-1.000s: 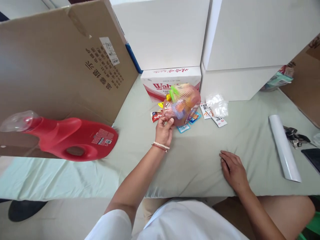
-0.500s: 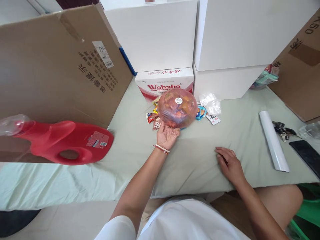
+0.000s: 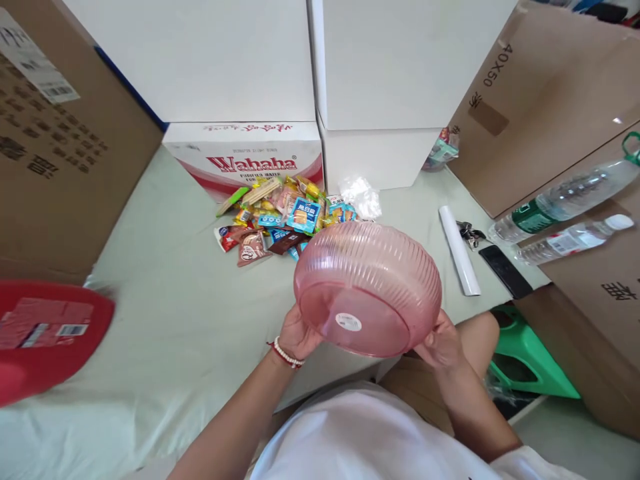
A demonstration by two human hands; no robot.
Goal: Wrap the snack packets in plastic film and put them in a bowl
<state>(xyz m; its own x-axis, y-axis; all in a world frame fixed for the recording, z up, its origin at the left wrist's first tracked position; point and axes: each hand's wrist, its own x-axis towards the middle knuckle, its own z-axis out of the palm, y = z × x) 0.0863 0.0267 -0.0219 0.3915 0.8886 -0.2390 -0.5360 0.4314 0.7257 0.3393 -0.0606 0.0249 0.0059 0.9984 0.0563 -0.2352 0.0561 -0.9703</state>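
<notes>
A clear pink ribbed plastic bowl is tilted with its underside, which bears a round white sticker, turned toward me. My left hand, with a beaded bracelet at the wrist, grips its left rim. On the right side, my right hand holds the rim too. Fingers of both hands are partly hidden behind the bowl. Beyond it, a pile of wrapped snacks lies on the pale green cloth, against the Wahaba carton. A crumpled clear plastic bag rests beside the pile.
At the left lies a red jug near a brown carton. White boxes stand behind. To the right are a white roll, keys, a black phone, plastic bottles and a green stool.
The bowl has come off the snack pile toward me and tilted, uncovering the snacks. My right hand has moved from the cloth to the bowl's rim. The view has shifted right.
</notes>
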